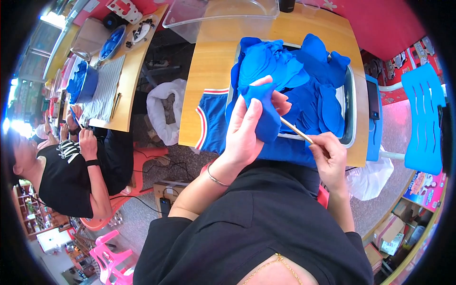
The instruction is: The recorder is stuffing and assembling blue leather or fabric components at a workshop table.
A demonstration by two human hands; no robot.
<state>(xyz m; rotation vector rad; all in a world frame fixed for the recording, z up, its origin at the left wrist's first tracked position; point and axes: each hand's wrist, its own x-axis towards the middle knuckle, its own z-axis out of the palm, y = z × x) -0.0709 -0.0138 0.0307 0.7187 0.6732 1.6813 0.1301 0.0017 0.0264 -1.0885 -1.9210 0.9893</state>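
clear bin (221, 16) beyond blue pile (268, 64); white sack (154, 107) beside table (204, 66)

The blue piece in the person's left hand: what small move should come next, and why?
Probably a gentle push of the thin stick toward the blue piece. The left hand holds the piece, and the right hand pinches the stick, which points at the piece. Whether its far end is inside is unclear, so a small push seems safest.

Probably a small workshop — worktables (209, 71), piled blue pieces (268, 64).
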